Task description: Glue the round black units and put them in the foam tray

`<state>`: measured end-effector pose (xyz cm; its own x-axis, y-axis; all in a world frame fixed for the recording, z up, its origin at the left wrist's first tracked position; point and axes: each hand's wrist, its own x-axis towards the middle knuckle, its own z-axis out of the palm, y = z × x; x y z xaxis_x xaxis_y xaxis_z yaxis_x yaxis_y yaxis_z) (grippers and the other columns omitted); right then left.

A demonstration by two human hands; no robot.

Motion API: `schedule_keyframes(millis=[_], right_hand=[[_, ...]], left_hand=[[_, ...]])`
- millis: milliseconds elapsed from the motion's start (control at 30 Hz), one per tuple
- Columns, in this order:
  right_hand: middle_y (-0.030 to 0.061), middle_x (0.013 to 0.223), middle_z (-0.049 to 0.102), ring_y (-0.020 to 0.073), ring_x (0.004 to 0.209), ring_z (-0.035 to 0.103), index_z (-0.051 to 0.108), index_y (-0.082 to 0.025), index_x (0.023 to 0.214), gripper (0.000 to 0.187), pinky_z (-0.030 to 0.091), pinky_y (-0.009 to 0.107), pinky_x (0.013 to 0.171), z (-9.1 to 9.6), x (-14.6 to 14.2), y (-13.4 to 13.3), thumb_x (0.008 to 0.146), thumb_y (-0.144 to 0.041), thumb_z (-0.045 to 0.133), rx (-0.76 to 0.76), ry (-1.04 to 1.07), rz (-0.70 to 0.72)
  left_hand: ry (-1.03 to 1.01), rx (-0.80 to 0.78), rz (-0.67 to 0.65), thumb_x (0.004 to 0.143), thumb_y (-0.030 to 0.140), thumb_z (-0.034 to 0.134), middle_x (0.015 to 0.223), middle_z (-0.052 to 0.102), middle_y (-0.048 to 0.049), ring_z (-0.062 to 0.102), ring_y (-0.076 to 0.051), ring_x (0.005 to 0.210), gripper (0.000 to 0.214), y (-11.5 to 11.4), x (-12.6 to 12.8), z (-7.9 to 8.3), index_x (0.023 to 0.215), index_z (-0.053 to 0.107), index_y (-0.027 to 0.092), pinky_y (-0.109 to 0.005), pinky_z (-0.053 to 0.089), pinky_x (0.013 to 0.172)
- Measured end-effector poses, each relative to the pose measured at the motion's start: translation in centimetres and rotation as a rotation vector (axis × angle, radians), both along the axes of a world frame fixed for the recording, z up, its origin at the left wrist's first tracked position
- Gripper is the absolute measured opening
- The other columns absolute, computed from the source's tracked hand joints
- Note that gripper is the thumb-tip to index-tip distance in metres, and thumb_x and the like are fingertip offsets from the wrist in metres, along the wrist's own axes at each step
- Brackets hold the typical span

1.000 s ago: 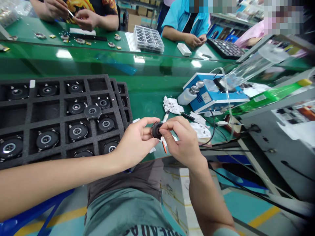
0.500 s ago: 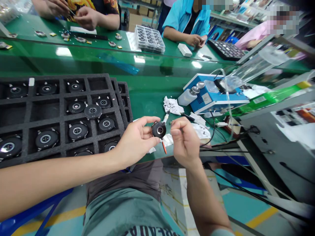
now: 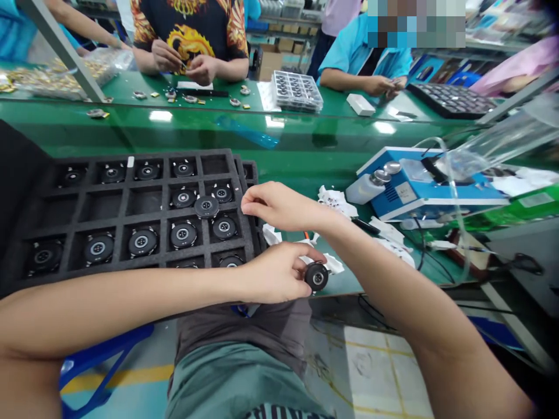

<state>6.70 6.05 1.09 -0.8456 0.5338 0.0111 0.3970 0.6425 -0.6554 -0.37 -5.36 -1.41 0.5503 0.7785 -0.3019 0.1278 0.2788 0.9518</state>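
My left hand (image 3: 275,273) grips a small round black part (image 3: 316,276) with a pale centre, near the table's front edge. My right hand (image 3: 277,206) reaches leftward across it, fingers curled together in a pinch over the right edge of the black foam tray (image 3: 131,201); what it holds, if anything, is too small to see. The tray's cells hold several similar round black parts. One loose round part (image 3: 207,206) lies on top of the tray's grid, just left of my right hand's fingertips.
Crumpled white wipes (image 3: 334,201) and a blue box device (image 3: 414,186) with a white bottle (image 3: 364,187) sit to the right. Cables and clear tubing run beyond. Across the green table, other people work with small parts, a clear parts tray (image 3: 297,90) and a dark tray (image 3: 452,99).
My right hand left the round part and swung left over the tray's edge. My left hand lowered the part toward the table front. The view shifted, showing more of the tray's left.
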Motion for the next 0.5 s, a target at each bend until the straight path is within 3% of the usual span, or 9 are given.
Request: schedule_keyframes(millis=[100,233,367,500], right_hand=[[-0.0021,0.073,0.062,0.0117,0.067,0.054,0.061,-0.017,0.084,0.005,0.037,0.027,0.065,-1.1,-0.7,0.2,0.088,-0.019,0.064,0.037,0.067,-0.072],[-0.0028,0.074,0.062,0.0129,0.066,0.057,0.059,-0.019,0.098,0.014,0.042,0.028,0.065,-1.6,1.3,1.0,0.086,-0.022,0.065,0.034,0.342,-0.281],[-0.0016,0.075,0.062,0.0125,0.062,0.057,0.059,-0.022,0.096,0.009,0.044,0.028,0.06,-2.1,7.7,2.4,0.088,-0.022,0.055,0.038,0.571,-0.589],[0.0027,0.09,0.066,0.0154,0.072,0.061,0.059,-0.023,0.1,0.022,0.05,0.031,0.068,-4.5,16.1,2.4,0.08,-0.018,0.054,0.268,0.565,-0.951]], left_hand=[[-0.015,-0.012,0.01,0.063,-0.002,0.061,0.058,0.053,0.0083,0.048,-0.009,0.051,0.06,0.0,0.0,-0.1,0.122,0.063,0.009,-0.021,0.033,0.05],[-0.038,-0.07,0.04,0.062,-0.005,0.061,0.063,0.057,0.0067,0.05,-0.009,0.053,0.062,0.1,0.2,-0.2,0.122,0.062,0.01,-0.022,0.035,0.052],[-0.062,-0.132,0.182,0.064,-0.006,0.063,0.079,0.069,0.0,0.063,-0.011,0.065,0.056,0.3,0.6,0.3,0.118,0.062,0.012,-0.023,0.045,0.063],[-0.104,-0.17,0.301,0.069,0.001,0.073,0.098,0.076,-0.0079,0.072,-0.018,0.084,0.054,0.8,0.6,1.0,0.121,0.059,0.013,-0.032,0.053,0.081]])
